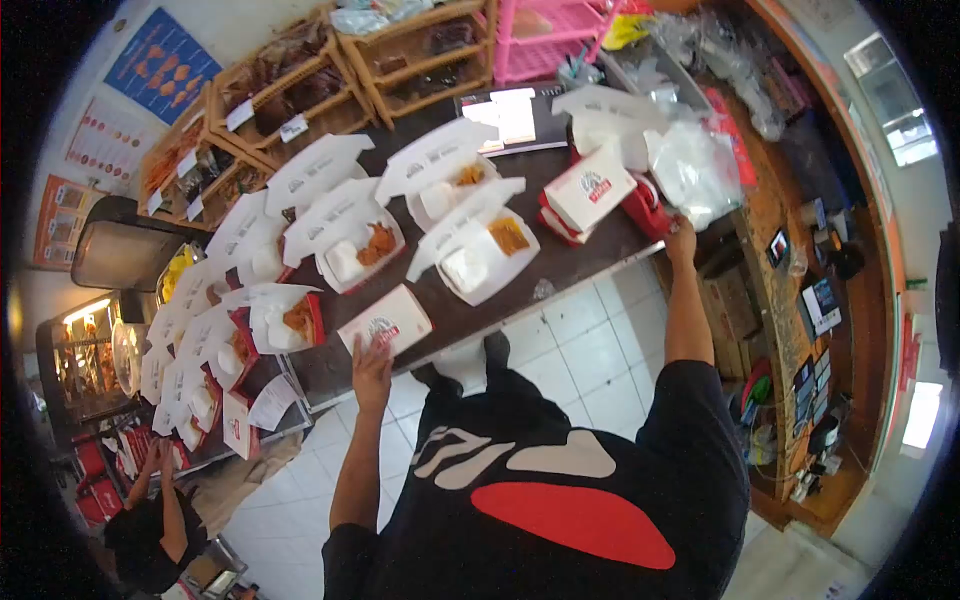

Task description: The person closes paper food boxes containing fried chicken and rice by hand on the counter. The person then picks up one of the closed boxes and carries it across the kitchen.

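My left hand [372, 372] reaches to the counter's front edge, its fingers stretched out on a closed white and red food box [392, 318]. My right hand [680, 240] is farther right, its fingers curled at the end of a red box [645, 208] beside a clear plastic bag [695, 170]. Left of that, a closed white box [590, 187] rests on another box. Between my hands, an open box [475, 262] holds a white wrapped portion and fried food. Another open box [360, 250] with similar contents is behind the closed box at my left hand.
Several more open boxes [215, 345] line the dark counter [590, 255] to the left. Wooden display racks [290, 90] and a pink plastic rack [545, 40] stand behind. At lower left, another person [155, 530] reaches toward boxes. A wooden shelf [780, 330] is on the right.
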{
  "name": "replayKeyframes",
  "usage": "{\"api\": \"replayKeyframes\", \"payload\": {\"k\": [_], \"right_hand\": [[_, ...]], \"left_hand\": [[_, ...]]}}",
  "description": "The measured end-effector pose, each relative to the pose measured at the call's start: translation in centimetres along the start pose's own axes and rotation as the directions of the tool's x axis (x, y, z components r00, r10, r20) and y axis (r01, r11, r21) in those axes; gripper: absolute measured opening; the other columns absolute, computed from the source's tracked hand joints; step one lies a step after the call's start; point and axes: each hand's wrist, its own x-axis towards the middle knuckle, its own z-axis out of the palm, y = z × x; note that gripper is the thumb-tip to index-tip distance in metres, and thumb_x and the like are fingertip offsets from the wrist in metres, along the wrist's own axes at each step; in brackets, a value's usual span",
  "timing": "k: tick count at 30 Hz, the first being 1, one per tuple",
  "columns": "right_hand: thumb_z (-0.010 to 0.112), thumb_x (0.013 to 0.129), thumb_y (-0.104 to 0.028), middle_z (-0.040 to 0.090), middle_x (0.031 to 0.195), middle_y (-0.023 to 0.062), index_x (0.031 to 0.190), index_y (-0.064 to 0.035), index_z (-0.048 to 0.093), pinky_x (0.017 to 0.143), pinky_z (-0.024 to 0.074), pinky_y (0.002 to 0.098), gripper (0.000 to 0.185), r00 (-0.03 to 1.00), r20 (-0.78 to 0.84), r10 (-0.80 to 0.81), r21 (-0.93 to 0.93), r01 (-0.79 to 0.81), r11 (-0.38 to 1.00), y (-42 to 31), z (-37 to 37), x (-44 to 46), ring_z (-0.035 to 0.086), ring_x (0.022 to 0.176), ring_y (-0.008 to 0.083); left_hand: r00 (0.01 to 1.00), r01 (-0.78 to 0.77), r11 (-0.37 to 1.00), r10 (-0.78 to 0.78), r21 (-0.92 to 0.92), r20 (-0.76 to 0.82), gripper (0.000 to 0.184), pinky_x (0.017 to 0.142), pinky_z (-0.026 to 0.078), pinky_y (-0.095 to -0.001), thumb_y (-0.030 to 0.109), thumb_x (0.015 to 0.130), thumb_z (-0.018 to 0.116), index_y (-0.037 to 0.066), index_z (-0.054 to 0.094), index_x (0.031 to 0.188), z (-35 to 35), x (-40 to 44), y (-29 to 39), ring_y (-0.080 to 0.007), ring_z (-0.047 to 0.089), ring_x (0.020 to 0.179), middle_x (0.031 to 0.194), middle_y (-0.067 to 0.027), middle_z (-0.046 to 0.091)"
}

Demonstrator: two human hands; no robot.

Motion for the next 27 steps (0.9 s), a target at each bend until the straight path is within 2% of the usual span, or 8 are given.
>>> {"api": "replayKeyframes", "payload": {"k": [6, 9, 10, 13, 21, 22, 25, 27], "right_hand": [[0.082, 0.069, -0.029, 0.065, 0.093, 0.0136, 0.103, -0.0090, 0.064, 0.077, 0.0493, 0.0426, 0.044, 0.998, 0.054, 0.025, -0.037, -0.023, 0.999, -7.3, -0.4, -3.6, 0.063, 0.088, 0.0331], [0.079, 0.074, -0.034, 0.062, 0.085, 0.0054, 0.100, -0.0094, 0.064, 0.069, 0.0501, 0.0372, 0.039, 0.918, 0.373, 0.137, 0.451, -0.308, 0.838, -5.1, 1.3, -2.0, 0.063, 0.078, 0.0232], [0.070, 0.083, -0.033, 0.057, 0.082, 0.0009, 0.098, -0.0096, 0.065, 0.064, 0.0481, 0.0327, 0.028, 0.750, 0.551, 0.365, 0.458, -0.638, 0.619, -8.4, -1.6, -1.8, 0.059, 0.070, 0.0156], [0.062, 0.088, -0.027, 0.056, 0.079, 0.0016, 0.101, -0.0108, 0.064, 0.064, 0.0479, 0.0343, 0.022, 0.616, 0.687, 0.385, 0.455, -0.778, 0.434, -8.5, -2.7, -0.5, 0.059, 0.068, 0.0156], [0.053, 0.093, -0.012, 0.056, 0.107, 0.0103, 0.106, 0.0063, 0.058, 0.085, 0.0537, 0.0430, 0.023, 0.885, 0.383, 0.264, 0.923, -0.381, -0.060, -5.3, -0.9, -5.5, 0.055, 0.099, 0.0169], [0.052, 0.095, -0.011, 0.059, 0.096, 0.0075, 0.098, 0.0042, 0.062, 0.078, 0.0545, 0.0364, 0.019, 0.926, 0.287, 0.245, 0.932, -0.329, 0.153, -5.2, 0.1, -6.4, 0.057, 0.091, 0.0149], [0.056, 0.093, -0.012, 0.062, 0.083, 0.0041, 0.091, 0.0006, 0.066, 0.070, 0.0521, 0.0306, 0.017, 0.831, 0.365, 0.420, 0.839, -0.489, 0.238, -3.3, 4.5, -6.6, 0.058, 0.080, 0.0142], [0.063, 0.088, -0.021, 0.066, 0.076, 0.0067, 0.090, 0.0019, 0.068, 0.064, 0.0479, 0.0304, 0.024, 0.903, 0.212, 0.373, 0.654, -0.414, 0.633, -1.6, 5.6, -5.8, 0.059, 0.070, 0.0160]], "left_hand": [[0.998, -0.011, 1.000, 0.012, 0.027, -0.058, 0.028, 0.110, 0.033, -0.0424, 0.009, 0.082, 0.067, 0.008, 0.069, 0.110, 1.1, 0.2, 0.5, -0.0395, 0.035, 0.135, 0.135, -0.0065, 0.055], [0.998, 0.003, 0.999, 0.000, 0.042, -0.070, 0.028, 0.110, 0.033, -0.0422, 0.008, 0.082, 0.067, 0.007, 0.069, 0.110, 1.4, 0.2, 0.7, -0.0395, 0.035, 0.135, 0.135, -0.0065, 0.055], [0.997, 0.005, 1.000, -0.003, 0.030, -0.076, 0.028, 0.110, 0.033, -0.0421, 0.008, 0.082, 0.067, 0.007, 0.069, 0.110, 1.5, 0.4, 0.8, -0.0395, 0.035, 0.135, 0.135, -0.0065, 0.055], [0.997, 0.024, 1.000, -0.024, 0.009, -0.079, 0.028, 0.110, 0.033, -0.0419, 0.008, 0.081, 0.067, 0.007, 0.069, 0.110, 1.6, 0.0, 1.2, -0.0398, 0.035, 0.135, 0.135, -0.0068, 0.055], [0.995, 0.025, 0.999, -0.022, 0.038, -0.093, 0.030, 0.110, 0.032, -0.0437, 0.008, 0.082, 0.066, 0.007, 0.069, 0.111, 1.8, 0.1, 1.5, -0.0415, 0.034, 0.135, 0.135, -0.0091, 0.055], [0.996, 0.033, 0.998, -0.029, 0.052, -0.080, 0.032, 0.110, 0.032, -0.0446, 0.008, 0.082, 0.067, 0.007, 0.068, 0.113, 1.8, 0.0, 1.3, -0.0416, 0.034, 0.135, 0.135, -0.0094, 0.054], [0.996, 0.017, 1.000, -0.018, -0.009, -0.093, 0.033, 0.110, 0.031, -0.0454, 0.008, 0.081, 0.067, 0.008, 0.067, 0.114, 2.0, -0.1, 0.8, -0.0418, 0.034, 0.135, 0.135, -0.0094, 0.054], [0.994, -0.004, 1.000, 0.004, 0.002, -0.106, 0.034, 0.111, 0.031, -0.0444, 0.009, 0.081, 0.068, 0.009, 0.068, 0.115, 2.2, 0.1, 0.7, -0.0418, 0.035, 0.135, 0.135, -0.0090, 0.054]]}}
